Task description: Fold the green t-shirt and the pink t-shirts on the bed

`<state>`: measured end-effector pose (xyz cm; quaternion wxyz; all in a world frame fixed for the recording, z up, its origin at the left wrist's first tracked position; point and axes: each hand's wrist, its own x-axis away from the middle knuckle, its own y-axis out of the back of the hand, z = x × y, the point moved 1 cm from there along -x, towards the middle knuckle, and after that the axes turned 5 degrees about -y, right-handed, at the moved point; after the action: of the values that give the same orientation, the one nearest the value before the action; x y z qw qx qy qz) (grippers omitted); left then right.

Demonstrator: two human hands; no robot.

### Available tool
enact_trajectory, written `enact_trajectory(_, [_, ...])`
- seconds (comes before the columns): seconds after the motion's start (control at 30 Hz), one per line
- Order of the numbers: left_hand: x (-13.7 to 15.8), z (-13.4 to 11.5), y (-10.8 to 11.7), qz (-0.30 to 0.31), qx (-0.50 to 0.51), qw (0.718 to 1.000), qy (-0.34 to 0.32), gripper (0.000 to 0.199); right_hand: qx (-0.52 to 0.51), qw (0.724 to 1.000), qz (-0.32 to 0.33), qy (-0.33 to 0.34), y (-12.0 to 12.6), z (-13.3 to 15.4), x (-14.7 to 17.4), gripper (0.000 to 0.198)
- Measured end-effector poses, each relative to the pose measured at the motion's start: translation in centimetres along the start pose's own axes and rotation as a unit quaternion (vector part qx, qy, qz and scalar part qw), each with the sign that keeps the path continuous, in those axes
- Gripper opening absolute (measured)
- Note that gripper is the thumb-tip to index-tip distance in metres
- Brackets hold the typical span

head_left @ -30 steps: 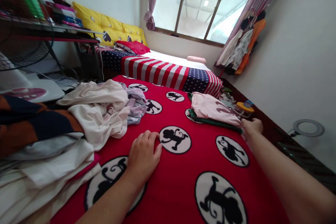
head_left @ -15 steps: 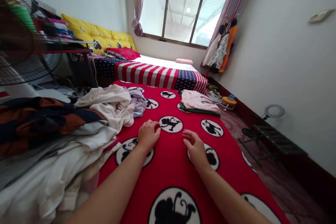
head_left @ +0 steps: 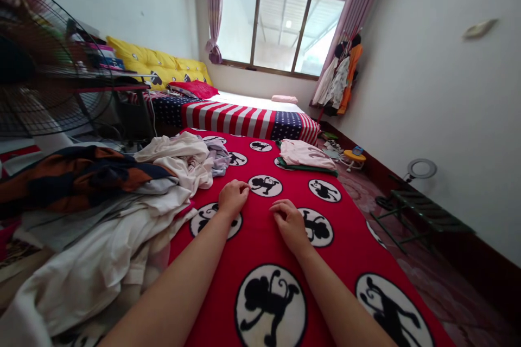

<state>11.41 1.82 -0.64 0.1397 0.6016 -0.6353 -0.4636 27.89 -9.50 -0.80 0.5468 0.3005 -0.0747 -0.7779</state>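
Over a red cloth (head_left: 252,249) patterned with black monkeys in white circles, I see both my hands side by side, a gap between them. My left hand (head_left: 233,198) has loosely bent fingers pointing right, with nothing in them. My right hand (head_left: 290,222) is also without anything, its fingers slightly curled toward the left one. Left of my left hand lies a heap of crumpled clothes, with a cream-white garment (head_left: 106,255), an orange and navy garment (head_left: 93,176) and a lavender one (head_left: 218,156). Beyond my right hand, a folded pink shirt (head_left: 305,154) rests on a dark green folded garment (head_left: 321,169).
A black wire fan (head_left: 52,92) stands close at the left. Behind the red surface is a bed with a stars-and-stripes cover (head_left: 232,116). On the floor at right are a dark green folding stool (head_left: 431,214), a ring light (head_left: 422,168) and a yellow stool (head_left: 354,157).
My right hand has shifted left, narrowing the gap to my left hand. The fingers of both hands have curled in somewhat. The view has shifted slightly; the clothes look unchanged.
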Motion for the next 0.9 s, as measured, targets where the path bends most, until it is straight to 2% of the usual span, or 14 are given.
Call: enact_trajectory(0.9, [0.07, -0.23, 0.26, 0.003, 0.009, 1.000, 0.014, 0.021, 0.015, 1.000, 0.004, 0.007, -0.04, 0.08, -0.27, 0.018])
